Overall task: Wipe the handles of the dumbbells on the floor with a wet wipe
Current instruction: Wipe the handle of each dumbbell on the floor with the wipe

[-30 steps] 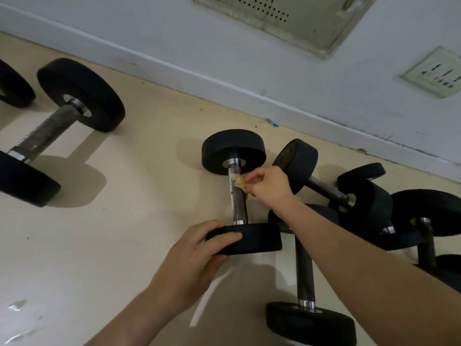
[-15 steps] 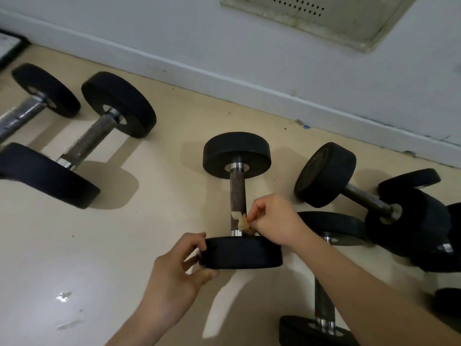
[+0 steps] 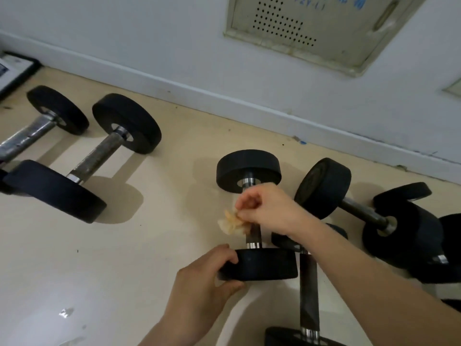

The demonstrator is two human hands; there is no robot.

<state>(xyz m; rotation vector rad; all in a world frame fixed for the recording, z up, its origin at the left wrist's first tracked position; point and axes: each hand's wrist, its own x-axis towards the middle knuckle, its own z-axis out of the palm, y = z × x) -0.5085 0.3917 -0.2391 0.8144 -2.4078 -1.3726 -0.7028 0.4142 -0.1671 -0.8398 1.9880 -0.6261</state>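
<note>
A small black dumbbell (image 3: pixel 249 168) lies on the beige floor in the middle of the head view, its handle pointing away from me. My left hand (image 3: pixel 202 283) grips its near weight plate (image 3: pixel 264 264). My right hand (image 3: pixel 269 208) pinches a crumpled, yellowed wet wipe (image 3: pixel 232 223) above the upper half of the handle; the wipe hangs to the left of the handle. Only the lower end of the handle (image 3: pixel 253 237) shows below my fingers.
Two larger dumbbells (image 3: pixel 99 156) lie at the left. Several more dumbbells (image 3: pixel 361 211) crowd the right side, one (image 3: pixel 309 295) under my right forearm. A white wall with a baseboard (image 3: pixel 224 101) and a vented metal panel (image 3: pixel 311 28) runs behind. A framed object (image 3: pixel 12 71) sits far left.
My right hand has slid the wipe from the handle's near end up toward its far end. The view has shifted, showing more of the left dumbbells. My left hand keeps holding the near plate.
</note>
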